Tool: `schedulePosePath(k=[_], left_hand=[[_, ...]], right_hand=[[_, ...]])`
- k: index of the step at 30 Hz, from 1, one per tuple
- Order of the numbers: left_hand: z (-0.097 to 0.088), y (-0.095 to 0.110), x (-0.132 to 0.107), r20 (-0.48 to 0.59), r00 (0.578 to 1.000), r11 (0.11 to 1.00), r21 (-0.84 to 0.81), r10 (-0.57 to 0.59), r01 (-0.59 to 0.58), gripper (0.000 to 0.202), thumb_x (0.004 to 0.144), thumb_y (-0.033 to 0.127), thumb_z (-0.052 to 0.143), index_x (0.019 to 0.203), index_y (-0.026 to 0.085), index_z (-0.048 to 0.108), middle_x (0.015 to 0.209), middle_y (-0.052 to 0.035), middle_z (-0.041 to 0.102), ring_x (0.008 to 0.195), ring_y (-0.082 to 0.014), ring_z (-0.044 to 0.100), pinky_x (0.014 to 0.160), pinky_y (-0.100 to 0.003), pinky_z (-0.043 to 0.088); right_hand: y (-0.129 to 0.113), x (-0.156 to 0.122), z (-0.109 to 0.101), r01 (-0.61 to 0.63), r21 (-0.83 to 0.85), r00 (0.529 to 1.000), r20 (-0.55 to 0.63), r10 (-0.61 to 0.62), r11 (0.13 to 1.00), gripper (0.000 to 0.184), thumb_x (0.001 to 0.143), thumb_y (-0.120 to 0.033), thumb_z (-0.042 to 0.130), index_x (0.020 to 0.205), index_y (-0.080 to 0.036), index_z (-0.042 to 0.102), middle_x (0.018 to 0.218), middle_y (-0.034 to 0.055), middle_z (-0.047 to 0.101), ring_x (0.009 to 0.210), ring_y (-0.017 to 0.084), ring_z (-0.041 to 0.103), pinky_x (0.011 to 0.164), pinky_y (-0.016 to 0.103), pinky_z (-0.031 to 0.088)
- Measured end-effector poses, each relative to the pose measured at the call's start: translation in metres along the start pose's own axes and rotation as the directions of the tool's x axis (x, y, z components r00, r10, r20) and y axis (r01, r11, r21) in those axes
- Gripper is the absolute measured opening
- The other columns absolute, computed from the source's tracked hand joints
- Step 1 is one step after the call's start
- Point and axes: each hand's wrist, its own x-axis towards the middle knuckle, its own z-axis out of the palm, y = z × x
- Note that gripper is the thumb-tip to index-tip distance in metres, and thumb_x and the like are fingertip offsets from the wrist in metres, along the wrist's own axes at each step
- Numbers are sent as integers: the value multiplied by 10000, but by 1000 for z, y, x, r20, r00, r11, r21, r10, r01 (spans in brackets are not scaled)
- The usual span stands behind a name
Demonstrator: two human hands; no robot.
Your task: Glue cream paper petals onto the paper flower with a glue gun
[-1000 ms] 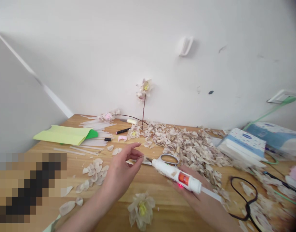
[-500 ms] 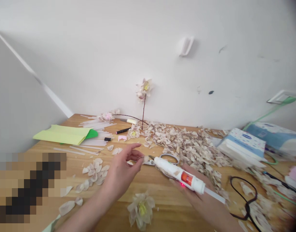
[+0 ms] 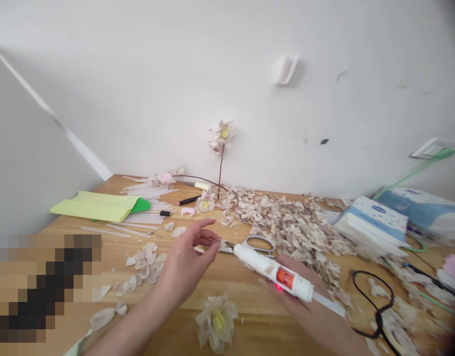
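My right hand grips a white glue gun with an orange label and a red light, its tip pointing left. My left hand pinches a small pale petal between thumb and fingers, right at the gun's tip. Silver scissors lie on the wooden table just behind the gun. A finished cream paper flower with a yellow centre lies near the front edge, below both hands.
A heap of cut petals covers the table's middle right. Loose petals lie to the left. Yellow-green paper, glue sticks and markers sit at back left. Tissue packs and a black cord are at the right. A stemmed flower leans on the wall.
The glue gun slid slightly right and then back toward the petal; my left hand has stayed almost still with the petal pinched.
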Motion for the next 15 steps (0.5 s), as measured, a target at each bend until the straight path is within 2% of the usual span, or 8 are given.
schedulePosePath(k=[5, 10, 15], left_hand=[[0, -2, 0, -5, 1000, 1000, 12, 9, -9, 373, 742, 262, 577, 1102, 189, 516, 830, -46, 645, 747, -175, 624, 590, -290, 527], [0, 1, -1, -1, 1000, 1000, 14, 1, -1, 370, 741, 260, 577, 1097, 184, 513, 835, -49, 645, 756, -177, 623, 581, -286, 522], [-2, 0, -1, -13, 1000, 1000, 7, -4, 4, 373, 745, 269, 580, 1105, 198, 514, 836, -40, 642, 764, -173, 623, 584, -273, 519]], right_hand=[[2, -2, -2, 8, -10, 999, -38, -8, 1000, 219, 821, -415, 443, 689, -262, 529, 604, -5, 586, 546, 191, 571, 481, 291, 441], [3, -1, 0, 21, -8, 1000, 11, -21, 1000, 168, 813, -360, 471, 694, -249, 517, 658, 3, 620, 561, 184, 580, 480, 276, 424], [2, 1, -1, 17, -23, 996, -82, -19, 1000, 228, 817, -412, 453, 647, -263, 487, 571, -14, 570, 495, 178, 543, 455, 276, 399]])
